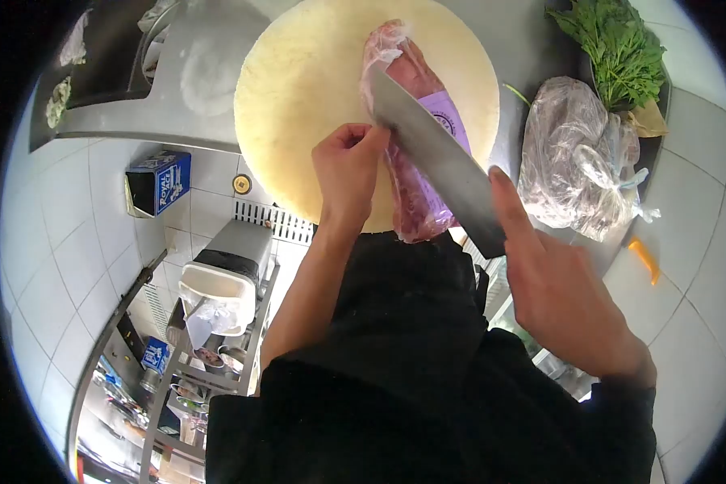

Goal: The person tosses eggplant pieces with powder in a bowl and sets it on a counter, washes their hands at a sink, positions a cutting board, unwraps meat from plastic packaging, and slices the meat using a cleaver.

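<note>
A long vacuum-packed piece of meat in clear plastic with a purple label lies on the round cutting board. My right hand holds a cleaver, its forefinger stretched along the blade. The blade slants across the pack, its far end over the upper left side of the wrapping. My left hand is closed at the pack's left edge, thumb and fingers pinching the plastic wrapping beside the blade. The cleaver's handle is hidden in my right hand.
Right of the board, a clear plastic bag lies near leafy greens. A sink is at the upper left. Below the counter stand a blue tin and a white bin. An orange object lies on the tiles.
</note>
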`<state>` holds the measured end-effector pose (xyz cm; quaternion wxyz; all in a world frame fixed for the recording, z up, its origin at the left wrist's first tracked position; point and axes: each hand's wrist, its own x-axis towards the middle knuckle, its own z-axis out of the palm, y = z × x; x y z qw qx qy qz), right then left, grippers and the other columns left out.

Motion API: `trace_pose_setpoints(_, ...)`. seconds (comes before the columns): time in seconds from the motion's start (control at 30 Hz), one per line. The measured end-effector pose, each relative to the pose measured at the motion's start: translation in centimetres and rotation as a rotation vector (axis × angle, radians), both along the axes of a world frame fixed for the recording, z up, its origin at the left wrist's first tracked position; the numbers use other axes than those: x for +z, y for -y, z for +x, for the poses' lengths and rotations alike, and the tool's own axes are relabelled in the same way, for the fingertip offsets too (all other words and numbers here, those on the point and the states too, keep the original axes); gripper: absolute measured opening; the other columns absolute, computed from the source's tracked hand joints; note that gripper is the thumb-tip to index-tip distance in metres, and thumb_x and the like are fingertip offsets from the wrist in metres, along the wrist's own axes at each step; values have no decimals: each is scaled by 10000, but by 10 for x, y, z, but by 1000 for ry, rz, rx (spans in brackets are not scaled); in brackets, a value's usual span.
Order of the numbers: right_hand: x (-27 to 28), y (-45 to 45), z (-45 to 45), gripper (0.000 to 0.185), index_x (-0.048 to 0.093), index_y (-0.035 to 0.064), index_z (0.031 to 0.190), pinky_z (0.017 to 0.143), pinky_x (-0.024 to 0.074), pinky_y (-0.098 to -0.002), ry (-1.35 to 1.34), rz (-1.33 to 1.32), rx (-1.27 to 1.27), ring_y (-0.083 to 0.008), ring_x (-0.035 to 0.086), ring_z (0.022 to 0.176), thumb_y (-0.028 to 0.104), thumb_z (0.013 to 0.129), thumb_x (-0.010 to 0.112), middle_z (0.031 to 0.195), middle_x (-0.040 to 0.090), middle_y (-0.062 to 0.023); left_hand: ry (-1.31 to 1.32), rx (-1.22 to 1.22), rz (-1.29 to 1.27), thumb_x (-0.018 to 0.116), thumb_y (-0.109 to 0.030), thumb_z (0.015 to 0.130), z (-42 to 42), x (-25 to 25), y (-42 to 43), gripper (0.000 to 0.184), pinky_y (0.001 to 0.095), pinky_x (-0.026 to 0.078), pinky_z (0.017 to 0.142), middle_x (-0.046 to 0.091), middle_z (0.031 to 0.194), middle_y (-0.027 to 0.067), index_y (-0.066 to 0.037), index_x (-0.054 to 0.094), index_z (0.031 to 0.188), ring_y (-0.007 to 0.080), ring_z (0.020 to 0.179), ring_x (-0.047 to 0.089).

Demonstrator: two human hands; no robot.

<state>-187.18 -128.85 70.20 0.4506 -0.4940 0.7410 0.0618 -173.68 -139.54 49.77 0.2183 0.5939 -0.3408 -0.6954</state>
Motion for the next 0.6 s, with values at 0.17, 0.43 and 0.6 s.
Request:
trace_pose_setpoints(0.17, -9, -2, 9, 672, 160, 49, 1494, 643, 412, -542, -21, -57, -11, -440, 581, 677, -3, 893, 456, 738, 591, -252, 29, -39, -17, 681, -101, 764, -2, 6, 2, 162, 219, 362, 508, 585, 662, 3, 58, 664, 780, 55, 578, 478)
trace_pose_setpoints(0.43, -9, -4, 23, 686, 120, 75, 1504, 645, 425, -541, -85, -58, 12, -441, 583, 660, 16, 906, 452, 678, 585, -239, -8, -94, -39, 663, -157, 820, 1, 5, 2, 193, 229, 327, 476, 520, 629, -30, 33, 668, 855, 54, 541, 442)
trace_pose_setpoints(0.6, -4, -14, 30, 717, 126, 51, 1499, 643, 429, -539, -52, -32, -58, -429, 587, 659, -7, 870, 466, 714, 595, -236, -4, -32, -67, 697, -105, 765, 6, 0, 1, 165, 215, 344, 515, 572, 657, -6, 55, 654, 776, 49, 583, 464)
